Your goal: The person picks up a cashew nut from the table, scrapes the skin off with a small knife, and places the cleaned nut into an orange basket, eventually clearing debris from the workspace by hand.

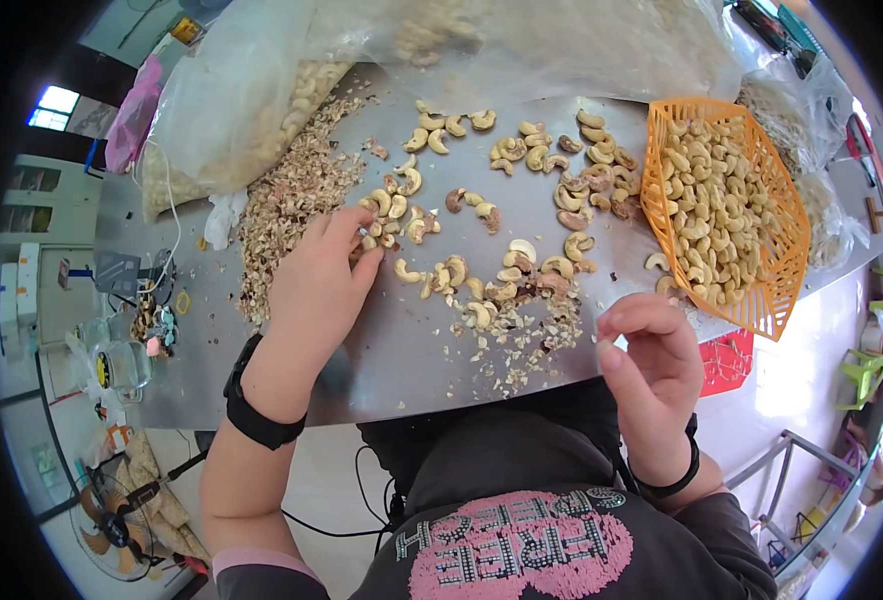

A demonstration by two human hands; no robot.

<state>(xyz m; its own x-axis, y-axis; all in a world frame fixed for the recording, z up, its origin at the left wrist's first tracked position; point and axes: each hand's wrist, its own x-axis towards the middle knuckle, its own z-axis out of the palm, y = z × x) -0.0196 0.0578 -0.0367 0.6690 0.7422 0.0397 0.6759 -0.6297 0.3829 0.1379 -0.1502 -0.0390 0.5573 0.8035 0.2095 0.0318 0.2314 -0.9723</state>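
Observation:
My left hand [323, 262] reaches over the steel table, thumb and index finger apart, its fingertips at a small cluster of cashew nuts [397, 206]. Whether it touches one of them is hard to make out. My right hand [653, 358] is raised near the table's front edge, thumb and index finger in a pinch; whatever is between the tips is too small to name. Loose cashews [593, 180], some with brown skin patches, lie in groups across the middle. Broken cashew bits [521, 345] are scattered in front of them.
An orange plastic basket [783, 285] of peeled cashews stands at the right. A heap of skin flakes [286, 205] lies left, beside a large clear bag [216, 110] of nuts. More bags line the back of the steel table [361, 385]. A fan [111, 515] stands lower left.

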